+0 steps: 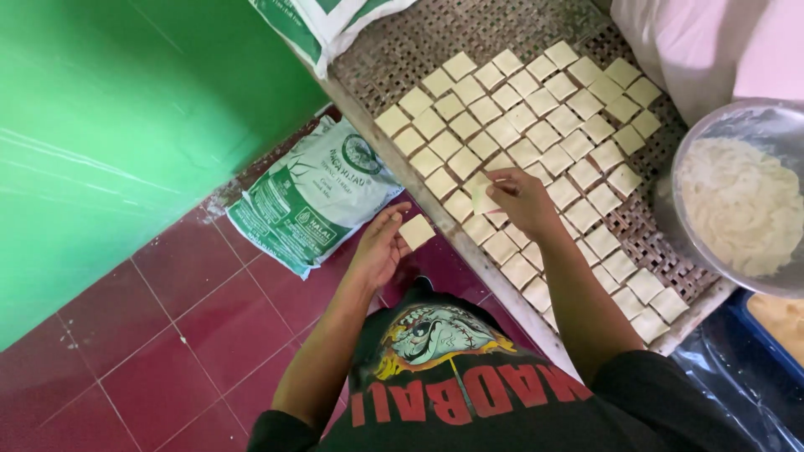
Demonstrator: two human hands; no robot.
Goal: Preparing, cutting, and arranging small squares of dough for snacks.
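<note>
From the head view I see a person sitting over a red tiled floor (167, 335), beside a green wall (109, 151); both arms reach forward from a black shirt with a printed picture (452, 377).

The left hand (378, 247) is held over the floor, just beside the edge of the woven tray (394, 50); its fingers are loosely curled and they pinch one pale square dough sheet (416, 231) at the fingertips, so this sheet is in the air, off the tray.

The right hand (521, 197) is over the middle of the tray; thumb and first fingers are closed on another dough square (479, 194), which is lifted a little at the near side of the rows; I cannot tell if it touches the squares below.

The tray is a flat brown woven mat with a wooden border, and it carries many rows of dough squares (536, 109), lying close together, some overlapping at the edges.

At the right, touching the tray's far corner, stands a round metal bowl (695, 167) with a white shredded filling (741, 205); on the floor lies a green and white flour bag (314, 197), flat, near the left hand; a pink cloth (712, 42) is at the top right.
</note>
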